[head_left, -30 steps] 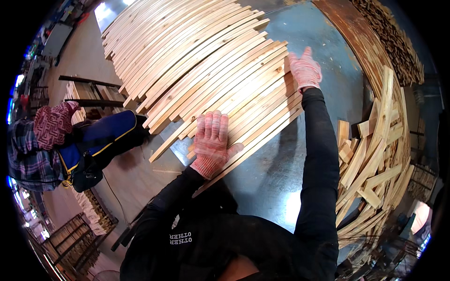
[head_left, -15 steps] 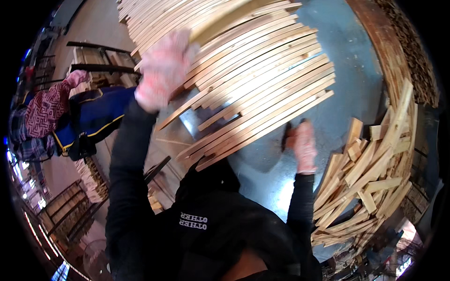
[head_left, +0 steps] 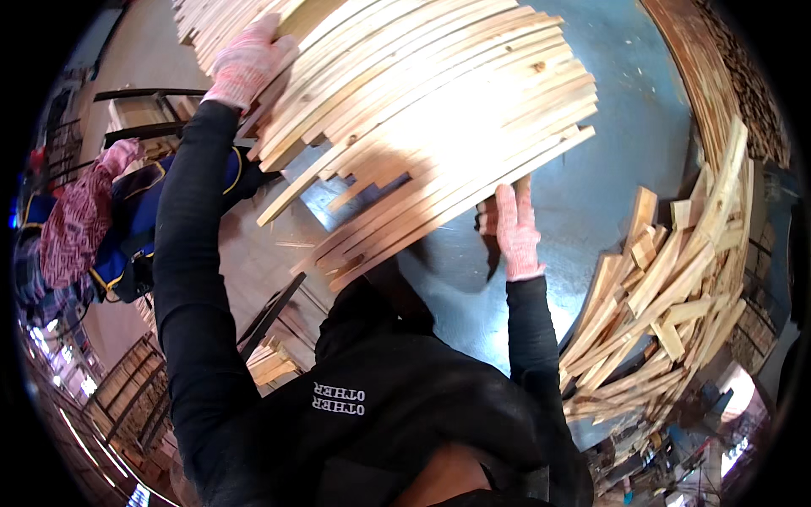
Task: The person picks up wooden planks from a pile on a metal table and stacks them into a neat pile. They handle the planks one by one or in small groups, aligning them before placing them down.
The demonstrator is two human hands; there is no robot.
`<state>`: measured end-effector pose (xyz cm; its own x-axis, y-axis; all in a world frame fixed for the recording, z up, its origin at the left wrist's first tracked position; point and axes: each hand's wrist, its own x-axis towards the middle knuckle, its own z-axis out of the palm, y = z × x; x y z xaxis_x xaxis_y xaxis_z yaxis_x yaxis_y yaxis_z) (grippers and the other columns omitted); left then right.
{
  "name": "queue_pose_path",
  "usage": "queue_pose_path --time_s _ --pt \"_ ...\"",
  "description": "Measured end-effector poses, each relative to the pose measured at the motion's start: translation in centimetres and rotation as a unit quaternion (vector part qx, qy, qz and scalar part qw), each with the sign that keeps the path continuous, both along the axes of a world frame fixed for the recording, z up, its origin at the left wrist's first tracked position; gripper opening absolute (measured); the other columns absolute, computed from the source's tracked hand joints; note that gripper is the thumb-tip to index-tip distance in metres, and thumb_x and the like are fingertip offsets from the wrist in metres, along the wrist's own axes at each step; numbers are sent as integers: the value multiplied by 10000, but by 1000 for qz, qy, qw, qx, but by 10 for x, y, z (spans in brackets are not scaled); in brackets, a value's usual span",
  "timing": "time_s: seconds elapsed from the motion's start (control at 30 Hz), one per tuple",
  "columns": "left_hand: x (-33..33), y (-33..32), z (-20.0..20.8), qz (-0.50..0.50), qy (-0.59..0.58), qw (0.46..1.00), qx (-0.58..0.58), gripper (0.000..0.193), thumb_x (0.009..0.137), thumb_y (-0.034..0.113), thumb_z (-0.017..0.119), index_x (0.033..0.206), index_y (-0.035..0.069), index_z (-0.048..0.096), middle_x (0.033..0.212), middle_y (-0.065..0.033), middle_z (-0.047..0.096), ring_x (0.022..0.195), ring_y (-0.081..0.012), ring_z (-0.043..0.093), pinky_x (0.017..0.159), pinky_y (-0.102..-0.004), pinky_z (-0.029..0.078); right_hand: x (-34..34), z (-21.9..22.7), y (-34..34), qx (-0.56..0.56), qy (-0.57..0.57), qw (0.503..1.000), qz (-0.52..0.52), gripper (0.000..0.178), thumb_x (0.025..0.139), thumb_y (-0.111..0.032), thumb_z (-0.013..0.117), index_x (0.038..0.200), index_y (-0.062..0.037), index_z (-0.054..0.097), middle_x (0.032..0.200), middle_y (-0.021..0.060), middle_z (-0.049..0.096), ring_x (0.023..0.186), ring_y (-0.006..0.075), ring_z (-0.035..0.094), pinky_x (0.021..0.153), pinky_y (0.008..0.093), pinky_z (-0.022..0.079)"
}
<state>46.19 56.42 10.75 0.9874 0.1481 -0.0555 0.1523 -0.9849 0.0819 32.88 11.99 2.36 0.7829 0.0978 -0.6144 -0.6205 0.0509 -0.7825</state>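
Observation:
Many pale wooden strips (head_left: pixel 380 101) lie side by side in a wide layer on a blue-grey metal table. At their far left, my left hand (head_left: pixel 251 63), in a pink-and-white knit glove, rests against the strip ends with fingers and thumb apart. A darker wooden strip (head_left: pixel 311 20) lies right beside its fingers. My right hand (head_left: pixel 516 228), gloved alike, is at the near right edge of the layer. Its stretched fingers touch the outermost strip, and the fingers stand apart. Several strips stick out unevenly toward the lower left.
A heap of loose wooden offcuts (head_left: pixel 667 313) stands at the right of the blue-grey table (head_left: pixel 629 110). Another person (head_left: pixel 89 220) in patterned sleeves and blue clothing is at the left. Dark metal rack bars (head_left: pixel 144 131) and stacked wood stand near that person.
My left hand has come down from above the layer, moving left, and the strip it carried now lies among the others. My right hand has moved up and left to the strips' edge.

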Motion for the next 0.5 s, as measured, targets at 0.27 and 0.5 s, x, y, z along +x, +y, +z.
queue_pose_path --time_s 0.27,0.5 --pt "-28 -52 24 -5 -22 998 -50 555 860 341 631 1305 22 543 1162 -303 630 1073 -454 615 941 -473 494 27 1 4 -21 -44 999 12 623 918 -313 733 1370 -24 418 922 51 637 650 103 578 522 261 510" --pt "-27 -45 19 -15 50 999 12 564 821 325 631 1313 58 560 1164 -264 642 1086 -419 612 953 -459 490 10 -10 -73 -153 -118 981 -15 329 944 -300 684 1149 -47 640 986 46 659 818 144 632 689 310 561"
